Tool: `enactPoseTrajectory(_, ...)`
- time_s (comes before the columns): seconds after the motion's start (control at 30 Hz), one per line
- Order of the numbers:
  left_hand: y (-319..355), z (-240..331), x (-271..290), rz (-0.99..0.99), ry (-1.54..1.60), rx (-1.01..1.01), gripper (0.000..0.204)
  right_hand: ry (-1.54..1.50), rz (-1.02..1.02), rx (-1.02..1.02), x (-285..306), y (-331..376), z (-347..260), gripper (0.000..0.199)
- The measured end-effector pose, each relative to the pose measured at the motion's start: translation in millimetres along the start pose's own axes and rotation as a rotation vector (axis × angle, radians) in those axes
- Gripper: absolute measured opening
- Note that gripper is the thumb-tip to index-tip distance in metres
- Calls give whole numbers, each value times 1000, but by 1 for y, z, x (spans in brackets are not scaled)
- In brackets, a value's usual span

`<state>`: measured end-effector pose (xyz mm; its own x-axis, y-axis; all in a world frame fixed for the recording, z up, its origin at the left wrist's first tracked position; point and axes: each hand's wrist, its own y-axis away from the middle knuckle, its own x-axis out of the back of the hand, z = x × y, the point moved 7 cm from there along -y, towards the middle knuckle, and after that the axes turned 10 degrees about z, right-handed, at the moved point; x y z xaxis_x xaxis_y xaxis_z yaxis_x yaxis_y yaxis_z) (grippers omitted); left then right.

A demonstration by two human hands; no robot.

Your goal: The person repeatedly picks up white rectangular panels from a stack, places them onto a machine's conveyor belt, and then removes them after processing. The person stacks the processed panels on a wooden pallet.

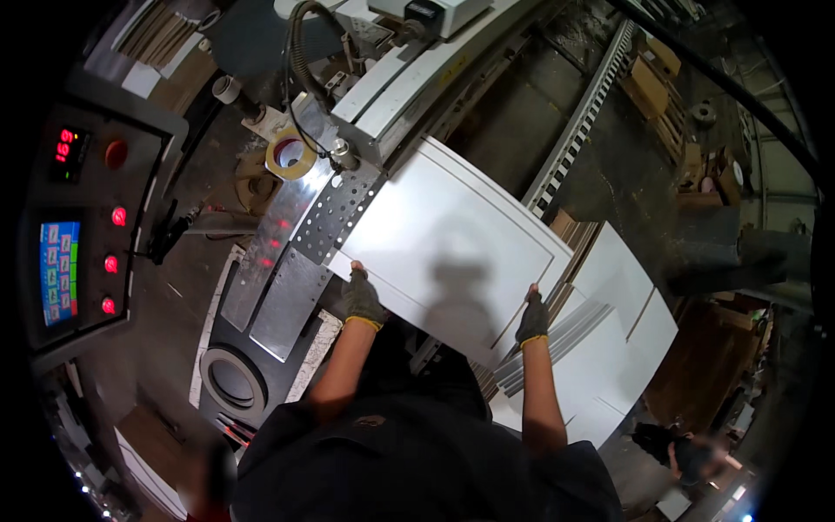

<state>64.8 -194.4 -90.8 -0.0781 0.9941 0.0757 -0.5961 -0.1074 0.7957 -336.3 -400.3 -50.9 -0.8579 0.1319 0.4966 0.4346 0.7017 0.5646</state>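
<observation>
While both hands grip it, the white panel extends ahead.

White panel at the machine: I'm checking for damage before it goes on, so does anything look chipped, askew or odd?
Nothing stands out. The white panel looks whole, held by the left hand and right hand at its near edge; the dark patch is a shadow.

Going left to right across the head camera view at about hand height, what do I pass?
Control panel with coloured screen → red lit buttons → perforated metal plate → gloved left hand → white door panel → gloved right hand → stack of white panels.
</observation>
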Motion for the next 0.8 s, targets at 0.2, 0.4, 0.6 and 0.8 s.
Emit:
enactPoseTrajectory(0.2,16,12,-64,49,-31,-75,36,25,-38,92,3,-37,-35,59)
enactPoseTrajectory(0.4,-29,1,-126,-144,-129,-131,56,-610,-387,-35,-7,39,-12,57)
enactPoseTrajectory(0.6,35,26,-168,-363,-274,-166,54,-546,-640,-381,52,44,248,36)
enactPoseTrajectory(0.8,62,-53,-129,-797,-493,-280,39,737,-147,762,173,116,331,12)
